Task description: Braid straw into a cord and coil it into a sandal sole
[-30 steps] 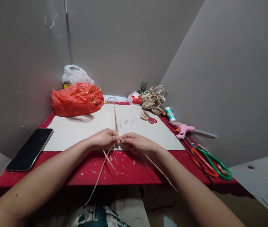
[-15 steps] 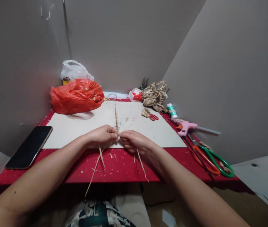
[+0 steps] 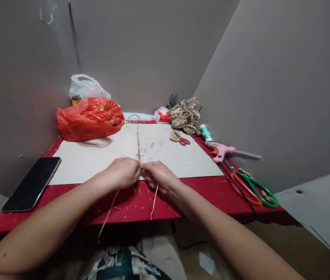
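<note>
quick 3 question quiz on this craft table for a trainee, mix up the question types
1. True or false: both hands pinch the near end of the braided straw cord that runs away across the white board.
2. Which thing lies at the table's left edge? A) phone B) glue gun C) red scissors
3. Fill in: the loose straw strips hang from the hands over the table's ____ edge.

Key
1. True: the left hand and right hand meet at the cord's near end.
2. A: the phone is left; the glue gun and red scissors are right.
3. near (front)
</note>
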Demonstrator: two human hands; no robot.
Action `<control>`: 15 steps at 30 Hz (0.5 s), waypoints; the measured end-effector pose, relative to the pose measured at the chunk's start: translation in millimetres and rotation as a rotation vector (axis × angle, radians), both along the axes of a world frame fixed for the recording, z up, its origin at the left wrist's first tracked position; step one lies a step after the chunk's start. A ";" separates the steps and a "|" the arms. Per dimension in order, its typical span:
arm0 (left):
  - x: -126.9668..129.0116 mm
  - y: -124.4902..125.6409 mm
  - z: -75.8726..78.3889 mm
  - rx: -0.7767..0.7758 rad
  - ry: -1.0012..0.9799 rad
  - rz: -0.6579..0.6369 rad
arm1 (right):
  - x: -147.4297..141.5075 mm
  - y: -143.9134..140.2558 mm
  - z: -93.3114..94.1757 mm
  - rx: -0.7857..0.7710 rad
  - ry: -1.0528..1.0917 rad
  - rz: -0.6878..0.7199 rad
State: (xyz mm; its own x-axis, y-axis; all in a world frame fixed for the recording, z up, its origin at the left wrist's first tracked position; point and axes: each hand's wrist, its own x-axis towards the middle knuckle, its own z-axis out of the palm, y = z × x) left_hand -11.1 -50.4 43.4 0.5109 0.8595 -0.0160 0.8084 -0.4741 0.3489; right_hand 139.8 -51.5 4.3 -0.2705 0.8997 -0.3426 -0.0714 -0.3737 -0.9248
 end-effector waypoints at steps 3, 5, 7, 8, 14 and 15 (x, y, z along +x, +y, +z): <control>9.2 -11.2 -8.5 0.037 0.098 -0.019 | -1.1 -3.0 -0.2 -0.025 0.066 0.000; 13.8 -18.5 -12.9 0.049 0.103 -0.024 | -1.1 -4.2 -0.9 -0.032 0.098 0.000; 14.2 -23.7 -11.8 0.039 0.072 -0.051 | 0.2 -4.6 -2.0 -0.039 0.120 0.007; 12.3 -24.4 -8.7 0.012 0.044 -0.086 | 1.3 -4.5 -2.5 -0.046 0.131 0.016; -10.9 6.5 14.0 -0.334 -0.367 -0.048 | 12.1 -1.6 -5.4 -0.074 0.225 0.046; -12.0 13.6 11.9 -0.265 -0.504 0.087 | 13.5 -0.9 -5.9 -0.074 0.233 0.052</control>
